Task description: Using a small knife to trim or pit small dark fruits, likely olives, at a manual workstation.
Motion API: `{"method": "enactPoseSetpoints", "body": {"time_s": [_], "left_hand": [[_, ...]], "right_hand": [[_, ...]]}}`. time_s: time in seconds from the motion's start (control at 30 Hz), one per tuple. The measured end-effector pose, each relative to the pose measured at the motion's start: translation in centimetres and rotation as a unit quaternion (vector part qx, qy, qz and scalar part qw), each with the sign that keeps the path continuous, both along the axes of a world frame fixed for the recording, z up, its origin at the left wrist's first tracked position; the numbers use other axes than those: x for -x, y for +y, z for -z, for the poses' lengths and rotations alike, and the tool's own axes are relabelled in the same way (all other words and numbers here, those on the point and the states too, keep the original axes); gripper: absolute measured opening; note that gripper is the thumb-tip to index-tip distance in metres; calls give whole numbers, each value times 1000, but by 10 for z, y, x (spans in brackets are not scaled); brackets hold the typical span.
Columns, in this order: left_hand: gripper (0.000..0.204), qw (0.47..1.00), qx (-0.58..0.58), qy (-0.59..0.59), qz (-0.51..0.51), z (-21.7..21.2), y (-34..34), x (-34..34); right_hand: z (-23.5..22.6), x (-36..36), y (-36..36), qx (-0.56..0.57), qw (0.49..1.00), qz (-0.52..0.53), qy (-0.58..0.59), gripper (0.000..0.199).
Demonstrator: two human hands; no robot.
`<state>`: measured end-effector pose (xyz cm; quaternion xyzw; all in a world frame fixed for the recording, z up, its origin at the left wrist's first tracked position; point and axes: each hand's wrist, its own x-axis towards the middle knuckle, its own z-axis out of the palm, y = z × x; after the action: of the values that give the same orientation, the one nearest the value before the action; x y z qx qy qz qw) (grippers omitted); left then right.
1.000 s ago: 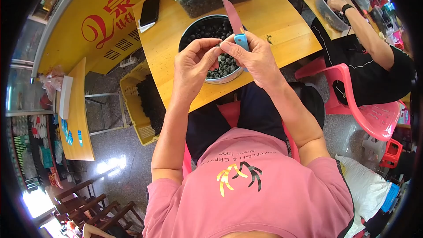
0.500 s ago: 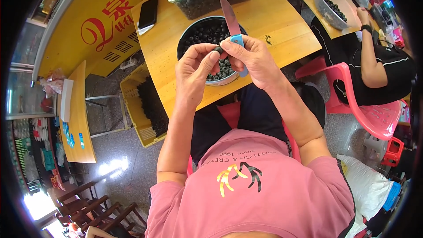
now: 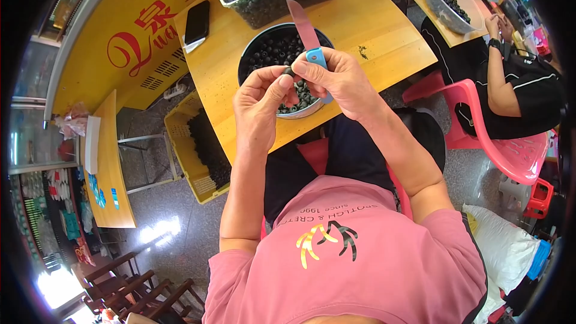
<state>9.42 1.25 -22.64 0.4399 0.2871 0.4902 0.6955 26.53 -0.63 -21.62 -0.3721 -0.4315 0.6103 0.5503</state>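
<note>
Over a round metal pot [image 3: 243, 57] on the wooden table, my two hands meet at the fingertips. A small dark green round fruit [image 3: 288, 71] is pinched in my left hand [image 3: 258, 99], its thumb and fingers closed on it. My right hand [image 3: 343, 81] is wrapped around the blue handle of a knife [image 3: 305, 27], whose broad blade points up and away. My right thumb is at or very near the fruit. The pot holds many dark round fruits [image 3: 276, 48], with paler greenish ones on its near side, partly hidden by my hands.
A clear plastic tub [image 3: 270, 12] heaped with dark fruit stands behind the pot; a black phone [image 3: 197, 22] lies to its left. A yellow crate [image 3: 180, 138] of dark pieces sits left of the table. Another person [image 3: 504, 78] sits at right near a pink chair [image 3: 510, 156].
My hands, the fruit and the knife have shifted slightly left and down in view. The blade tip leans further left. Both grips stay the same; the neighbour's hands have come together.
</note>
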Motion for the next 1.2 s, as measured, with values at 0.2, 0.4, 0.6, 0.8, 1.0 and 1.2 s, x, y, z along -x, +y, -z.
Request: {"method": "enactPoseSetpoints", "body": {"time_s": [0.2, 0.4, 0.6, 0.8, 1.0, 1.2], "left_hand": [[19, 998, -43, 45, -19, -3, 0, 3], [17, 998, -52, 29, -16, 0, 1, 4], [17, 998, -55, 18, -15, -1, 0, 1], [18, 998, -60, 29, -7, 2, 0, 2], [18, 998, -51, 2, -21, 0, 0, -2], [19, 998, -58, 2, -2, 3, 0, -1]], "right_hand": [[-5, -3, 0, -23, 997, -3, -72, 23], [2, -1, -5, -311, 860, 153, -375, 18], [4, -4, -7, -364, 788, 176, -465, 15], [5, -5, -7, -365, 771, 194, -484, 17], [5, -6, -7, -381, 757, 198, -493, 18], [7, -6, -6, -358, 767, 199, -494, 18]]}}
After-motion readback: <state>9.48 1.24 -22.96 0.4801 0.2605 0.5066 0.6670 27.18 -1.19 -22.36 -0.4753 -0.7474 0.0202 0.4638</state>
